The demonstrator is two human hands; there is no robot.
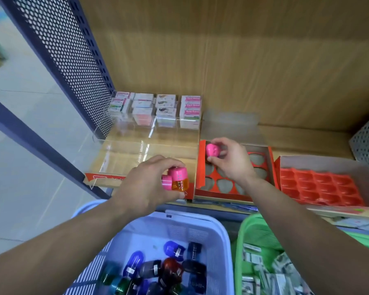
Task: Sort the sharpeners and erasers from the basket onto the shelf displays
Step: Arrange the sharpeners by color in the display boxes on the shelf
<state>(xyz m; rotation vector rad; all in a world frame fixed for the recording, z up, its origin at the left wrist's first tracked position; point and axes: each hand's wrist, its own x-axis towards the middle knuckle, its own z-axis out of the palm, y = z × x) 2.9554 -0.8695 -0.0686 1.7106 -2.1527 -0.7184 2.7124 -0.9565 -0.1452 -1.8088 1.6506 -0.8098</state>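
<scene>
Right hand (230,160): thumb and fingertips pinch 1 pink sharpener (213,150), held just above the back-left corner of the red socket box (270,165) on the shelf. Whether it already touches a socket cannot be told. Left hand (147,184): fingers curled round 2 more sharpeners, an orange-bodied sharpener with a pink cap (179,180) and a second pink piece (166,182) beside it, held at the shelf front over the edge of the clear acrylic display (98,133). The visible rounded-triangle sockets in the box look unfilled. To its right sits a red grid tray (320,186), also unfilled. Boxed erasers (153,109) are stacked in rows at the back of the acrylic display. Below the shelf, the lavender basket (222,233) holds a loose heap of dark blue, red and green sharpeners; the green basket (248,235) holds wrapped erasers. Judged step: seating the first sharpener, so sorting is at an early stage. Next move likely calls for lining the body up with 1 socket and pressing it down upright, then passing a piece across from the left hand.
</scene>
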